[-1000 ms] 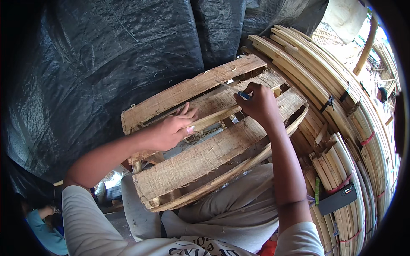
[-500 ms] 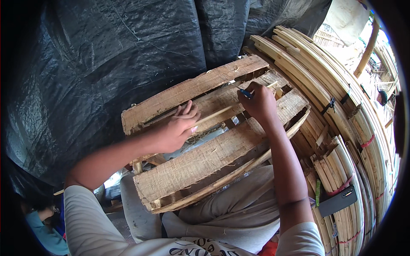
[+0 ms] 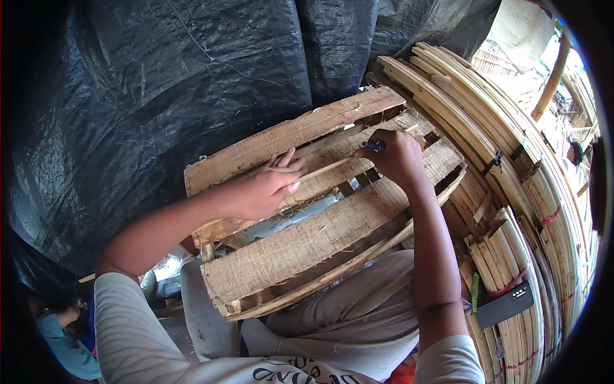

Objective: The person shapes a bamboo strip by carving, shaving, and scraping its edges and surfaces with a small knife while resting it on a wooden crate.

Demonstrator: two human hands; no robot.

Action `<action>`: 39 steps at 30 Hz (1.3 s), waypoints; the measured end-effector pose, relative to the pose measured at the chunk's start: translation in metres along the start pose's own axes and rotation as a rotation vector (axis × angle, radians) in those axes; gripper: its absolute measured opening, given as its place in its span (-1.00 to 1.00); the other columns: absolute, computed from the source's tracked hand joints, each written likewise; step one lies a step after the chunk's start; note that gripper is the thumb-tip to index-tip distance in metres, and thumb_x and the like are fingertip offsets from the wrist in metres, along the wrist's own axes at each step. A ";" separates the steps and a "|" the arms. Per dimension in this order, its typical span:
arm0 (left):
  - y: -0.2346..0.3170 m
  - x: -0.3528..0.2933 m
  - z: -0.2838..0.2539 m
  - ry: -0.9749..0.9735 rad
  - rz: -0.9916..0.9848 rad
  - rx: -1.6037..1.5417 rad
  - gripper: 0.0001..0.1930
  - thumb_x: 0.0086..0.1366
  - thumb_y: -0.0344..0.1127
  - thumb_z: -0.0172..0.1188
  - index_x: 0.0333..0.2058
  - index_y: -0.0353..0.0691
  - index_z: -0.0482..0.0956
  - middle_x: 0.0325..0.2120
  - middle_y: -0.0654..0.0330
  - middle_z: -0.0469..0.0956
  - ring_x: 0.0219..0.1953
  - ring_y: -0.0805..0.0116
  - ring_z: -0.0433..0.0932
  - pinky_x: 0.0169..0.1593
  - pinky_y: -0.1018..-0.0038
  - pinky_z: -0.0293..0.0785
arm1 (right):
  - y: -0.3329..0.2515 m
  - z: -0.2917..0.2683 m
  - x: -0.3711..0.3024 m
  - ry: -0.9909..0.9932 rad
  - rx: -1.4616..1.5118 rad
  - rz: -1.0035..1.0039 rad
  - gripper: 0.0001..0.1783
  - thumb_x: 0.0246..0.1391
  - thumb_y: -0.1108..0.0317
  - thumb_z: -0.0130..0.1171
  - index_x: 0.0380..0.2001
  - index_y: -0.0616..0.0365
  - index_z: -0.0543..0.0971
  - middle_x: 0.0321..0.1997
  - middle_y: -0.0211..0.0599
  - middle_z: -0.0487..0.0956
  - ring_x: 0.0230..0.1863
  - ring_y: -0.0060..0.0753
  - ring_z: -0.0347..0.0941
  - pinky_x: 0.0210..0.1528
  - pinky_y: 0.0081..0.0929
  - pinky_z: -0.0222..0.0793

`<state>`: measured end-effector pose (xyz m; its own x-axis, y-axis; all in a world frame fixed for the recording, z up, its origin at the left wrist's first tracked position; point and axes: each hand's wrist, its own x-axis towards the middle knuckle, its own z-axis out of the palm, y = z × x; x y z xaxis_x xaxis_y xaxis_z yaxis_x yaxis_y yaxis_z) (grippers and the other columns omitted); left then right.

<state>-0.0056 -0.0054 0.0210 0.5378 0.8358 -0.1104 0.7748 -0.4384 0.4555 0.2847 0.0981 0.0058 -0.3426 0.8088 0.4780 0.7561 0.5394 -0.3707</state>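
A thin, pale wooden stick (image 3: 329, 168) lies slantwise across a slatted rough-wood bench (image 3: 288, 259). My left hand (image 3: 265, 189) holds it near its left end, with the thumb beside it and the other fingers stretched over it. Farther right along the stick, my right hand (image 3: 400, 157) is closed around a slim blue pen (image 3: 374, 146). The pen is mostly hidden by the fingers, and I cannot make out its tip. A short piece of the stick shows beyond the right hand.
Black plastic sheeting (image 3: 192, 70) hangs behind the bench. Bundled wooden strips (image 3: 473, 109) are stacked along the right, with a dark phone (image 3: 505, 306) lying on the nearer bundles. Another person's arm (image 3: 64, 318) shows at lower left, and someone else is at far right.
The right hand has shifted slightly right and down, and the pen has turned from slanting to nearly level. The left hand stays on the stick, almost in place.
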 end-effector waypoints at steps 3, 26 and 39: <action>-0.004 0.007 0.000 -0.007 0.015 0.053 -0.50 0.61 -0.24 -0.25 0.38 -0.40 0.16 0.48 -0.11 -0.04 0.55 -0.01 -0.33 0.57 0.06 -0.31 | 0.003 -0.005 0.003 -0.058 0.024 0.025 -0.59 -0.11 -0.06 0.51 -0.34 0.01 0.75 -0.54 -0.23 0.66 -0.46 -0.07 0.62 -0.36 -0.16 0.48; -0.001 0.041 0.003 0.141 0.054 -0.116 -0.57 0.49 -0.35 0.02 0.25 -0.45 0.37 0.35 -0.24 0.24 0.45 -0.06 0.16 0.49 0.15 0.11 | 0.019 -0.014 0.005 -0.041 -0.017 0.068 -0.71 0.02 0.18 0.48 -0.25 0.11 0.74 -0.38 -0.12 0.69 -0.31 -0.01 0.64 -0.22 -0.21 0.50; 0.001 0.030 -0.011 0.271 -0.042 -0.205 -0.73 0.34 -0.31 0.29 -0.06 -0.32 0.62 -0.58 0.36 0.29 -0.48 0.54 0.27 -0.38 0.44 0.26 | 0.024 0.000 0.010 0.038 -0.010 0.015 -0.85 0.00 0.26 0.44 -0.31 -0.06 0.78 -0.40 -0.18 0.70 -0.35 -0.03 0.64 -0.28 -0.18 0.51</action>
<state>0.0074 0.0231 0.0278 0.3774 0.9213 0.0932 0.6969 -0.3489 0.6267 0.2996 0.1194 0.0021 -0.3097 0.8071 0.5027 0.7667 0.5247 -0.3699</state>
